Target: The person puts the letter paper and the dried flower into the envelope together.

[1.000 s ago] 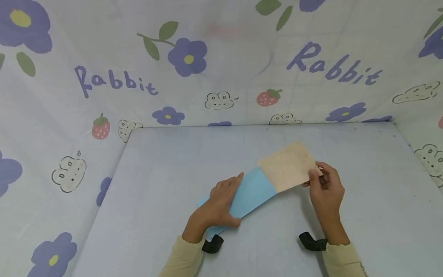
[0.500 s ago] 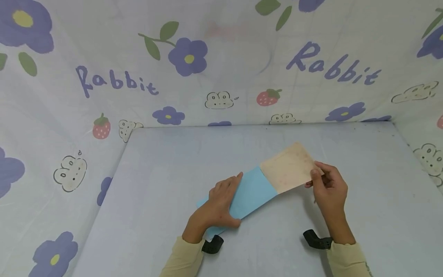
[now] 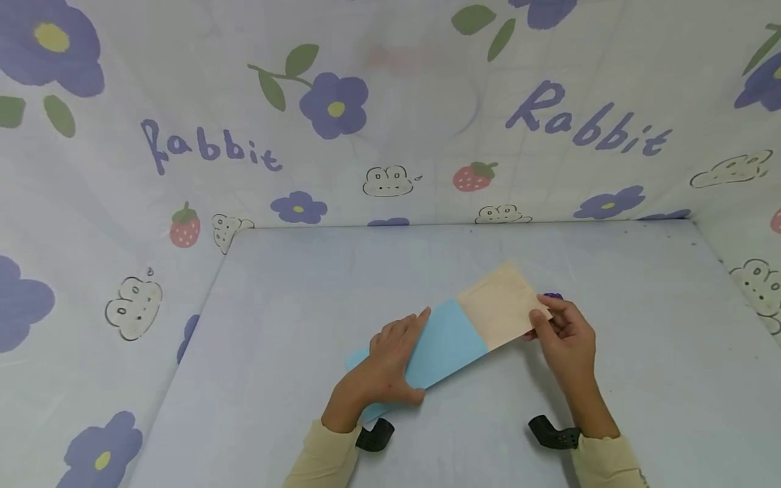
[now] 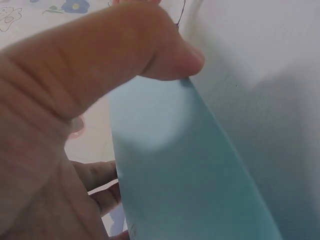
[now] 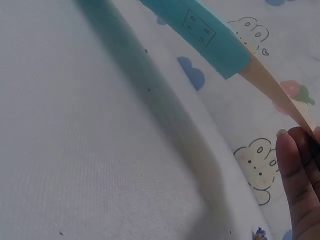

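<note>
A light blue paper sleeve (image 3: 445,344) slants across the middle of the head view, with a cream card (image 3: 505,305) standing out of its right end. My left hand (image 3: 387,366) grips the sleeve across its width. In the left wrist view the thumb lies on one edge of the sleeve (image 4: 170,150) and fingers touch the other. My right hand (image 3: 570,342) pinches the outer corner of the card between thumb and fingers. From the right wrist, the sleeve (image 5: 200,32) shows a small printed box, and it hangs above the table.
A small purple thing (image 3: 553,295) shows just behind my right hand; its kind is unclear. The pale table (image 3: 293,291) meets a patterned cloth wall (image 3: 415,102) at the back and sides. Black curved pieces (image 3: 552,432) sit at both wrists.
My right hand first shifts slightly right, then comes back left with the card. Less of the card shows beyond the sleeve. The purple thing has come into view. My left hand stays put.
</note>
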`<action>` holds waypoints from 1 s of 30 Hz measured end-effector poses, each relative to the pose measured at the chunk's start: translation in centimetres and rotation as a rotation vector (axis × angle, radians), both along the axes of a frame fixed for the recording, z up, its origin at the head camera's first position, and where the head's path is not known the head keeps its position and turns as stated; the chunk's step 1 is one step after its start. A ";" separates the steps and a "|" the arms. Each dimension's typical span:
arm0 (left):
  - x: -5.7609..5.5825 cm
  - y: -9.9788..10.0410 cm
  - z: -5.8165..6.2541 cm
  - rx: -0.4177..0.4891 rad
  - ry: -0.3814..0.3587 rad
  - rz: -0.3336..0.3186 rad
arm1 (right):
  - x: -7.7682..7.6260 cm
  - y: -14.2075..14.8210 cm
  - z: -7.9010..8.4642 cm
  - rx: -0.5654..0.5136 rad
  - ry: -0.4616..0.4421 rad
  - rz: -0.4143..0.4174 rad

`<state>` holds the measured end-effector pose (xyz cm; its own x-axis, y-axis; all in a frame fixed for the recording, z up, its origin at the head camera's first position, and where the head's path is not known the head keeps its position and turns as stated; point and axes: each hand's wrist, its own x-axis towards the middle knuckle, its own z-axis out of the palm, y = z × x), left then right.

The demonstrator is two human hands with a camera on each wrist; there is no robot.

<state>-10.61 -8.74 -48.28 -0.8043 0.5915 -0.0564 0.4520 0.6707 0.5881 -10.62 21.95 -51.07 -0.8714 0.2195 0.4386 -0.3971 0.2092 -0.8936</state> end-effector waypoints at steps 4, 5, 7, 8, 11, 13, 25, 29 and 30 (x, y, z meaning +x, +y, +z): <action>0.0 0.0 0.1 0.001 0.018 -0.002 | 0.2 -0.4 -0.3 -0.046 -0.061 0.028; 0.0 0.0 0.0 0.002 0.020 -0.003 | 0.2 -0.5 -0.3 -0.061 -0.079 0.030; -0.1 0.1 0.0 0.005 0.027 -0.005 | 0.2 -0.7 -0.4 -0.100 -0.119 0.036; -0.1 0.1 0.0 0.008 0.028 -0.007 | 0.2 -0.8 -0.4 -0.111 -0.138 0.038; -0.2 0.1 -0.1 0.012 0.032 -0.008 | 0.2 -1.1 -0.5 -0.121 -0.195 0.046; -0.2 0.2 -0.1 0.015 0.032 -0.008 | 0.2 -1.4 -0.5 -0.116 -0.231 0.060; -0.2 0.4 0.3 0.042 0.036 -0.031 | 0.1 -2.1 -0.7 -0.037 -0.302 0.254; -0.2 0.6 0.4 0.059 0.028 -0.048 | 0.1 -2.0 -0.3 0.039 -0.402 0.417; -0.2 0.7 0.5 0.059 0.027 -0.054 | 0.1 -1.9 -0.1 0.061 -0.447 0.460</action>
<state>-10.79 -8.05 -47.82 -0.7722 0.6354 0.0010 0.5023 0.6095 0.6134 -10.54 20.03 -51.17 -0.9723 -0.2336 0.0111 -0.0503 0.1623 -0.9855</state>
